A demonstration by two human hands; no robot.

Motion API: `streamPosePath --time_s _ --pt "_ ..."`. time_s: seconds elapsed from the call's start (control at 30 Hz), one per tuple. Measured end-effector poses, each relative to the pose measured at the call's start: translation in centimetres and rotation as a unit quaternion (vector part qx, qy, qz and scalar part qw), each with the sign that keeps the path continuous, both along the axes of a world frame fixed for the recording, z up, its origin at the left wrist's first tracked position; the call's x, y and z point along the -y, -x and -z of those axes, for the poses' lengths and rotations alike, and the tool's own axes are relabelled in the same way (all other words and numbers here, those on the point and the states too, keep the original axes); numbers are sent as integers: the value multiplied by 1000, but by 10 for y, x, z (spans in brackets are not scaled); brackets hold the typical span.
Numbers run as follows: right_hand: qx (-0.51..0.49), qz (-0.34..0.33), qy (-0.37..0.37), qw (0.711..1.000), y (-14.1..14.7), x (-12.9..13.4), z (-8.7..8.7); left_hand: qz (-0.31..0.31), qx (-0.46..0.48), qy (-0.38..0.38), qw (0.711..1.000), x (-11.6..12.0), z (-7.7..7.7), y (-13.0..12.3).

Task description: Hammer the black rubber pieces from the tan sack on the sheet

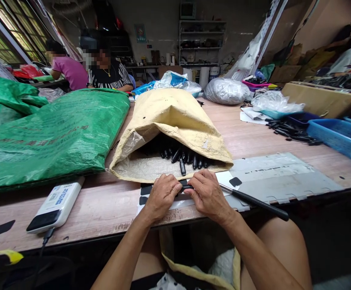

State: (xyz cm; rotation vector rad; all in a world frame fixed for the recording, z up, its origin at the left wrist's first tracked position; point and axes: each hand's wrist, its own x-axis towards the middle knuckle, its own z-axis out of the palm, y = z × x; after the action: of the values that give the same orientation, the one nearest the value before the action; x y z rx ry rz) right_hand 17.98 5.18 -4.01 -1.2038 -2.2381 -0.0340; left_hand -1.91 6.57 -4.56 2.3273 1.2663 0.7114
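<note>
Both hands meet at the table's front edge, just below the mouth of a yellow woven sack (175, 108). Between their fingertips is a small black part (186, 187), mostly covered by the fingers. My left hand (162, 196) pinches its left end and my right hand (208, 195) pinches the right end. Several black cylindrical pieces (182, 166) lie inside the sack's opening. Under and beside the hands is a white sheet with black rounded patches (235, 181). A tool with a black handle (260, 204) rests right of my right hand, over the table edge.
A green sack (54, 133) and a white power bank (57, 205) with a cable are on the left. At right are a grey board (284, 177), black parts (296, 133) and a blue basket (341, 137). Two people sit at the back left.
</note>
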Motion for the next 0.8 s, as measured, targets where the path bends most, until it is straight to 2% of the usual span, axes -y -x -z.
streamPosePath --time_s 0.13,0.2,0.33,0.4,0.57,0.67,0.8 --pt "3 12 -4 1000 -11 2 -5 1 4 -8 1000 0 -1 -1" --pt "0 41 -11 999 -23 2 -7 0 10 -6 1000 1 -3 -2" --pt "2 201 -23 979 -45 -1 2 -8 26 6 1000 3 -6 -4" --pt "27 242 -21 970 -51 -1 9 -15 30 10 999 3 -6 -4" --pt "59 244 -23 968 -49 0 17 -14 48 6 999 8 -8 -4" --pt "62 245 -20 967 -48 1 15 15 72 1 997 28 -18 -9" --pt "71 245 -10 967 -49 2 14 131 76 96 984 75 -25 -24"
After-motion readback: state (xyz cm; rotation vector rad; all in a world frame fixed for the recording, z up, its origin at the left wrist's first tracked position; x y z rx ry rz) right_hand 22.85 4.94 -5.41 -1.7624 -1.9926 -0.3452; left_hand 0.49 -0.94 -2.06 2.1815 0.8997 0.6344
